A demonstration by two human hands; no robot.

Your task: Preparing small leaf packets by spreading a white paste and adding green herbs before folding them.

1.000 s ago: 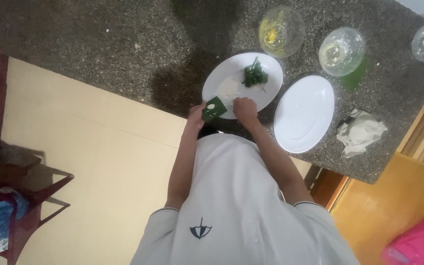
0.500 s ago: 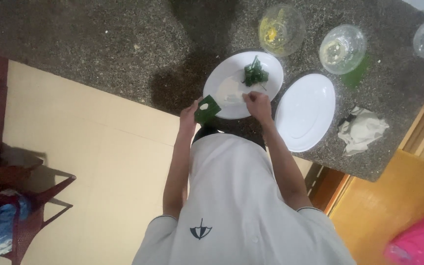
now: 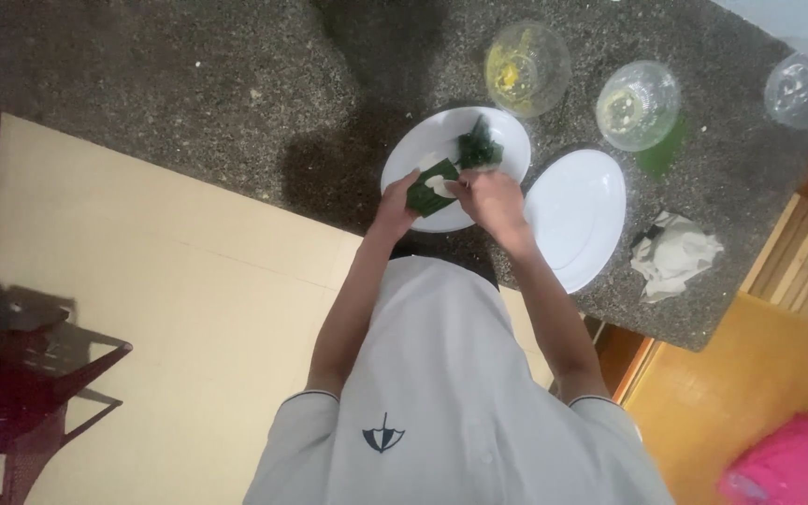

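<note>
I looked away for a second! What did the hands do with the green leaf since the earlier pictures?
The left hand kept hold of the folded green leaf piece. The right hand, which had drawn back toward the plate's right side, came back to the leaf, and a pale filling now shows on it. The round white plate with greens, the empty white plate, the three clear glass bowls and the crumpled white cloth stayed put.

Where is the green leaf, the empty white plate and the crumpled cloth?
green leaf (image 3: pixel 420 198), head view, on its dark left part, held between both hands.
empty white plate (image 3: pixel 574 217), head view, on its bare middle.
crumpled cloth (image 3: pixel 675 254), head view, on its middle folds.
</note>
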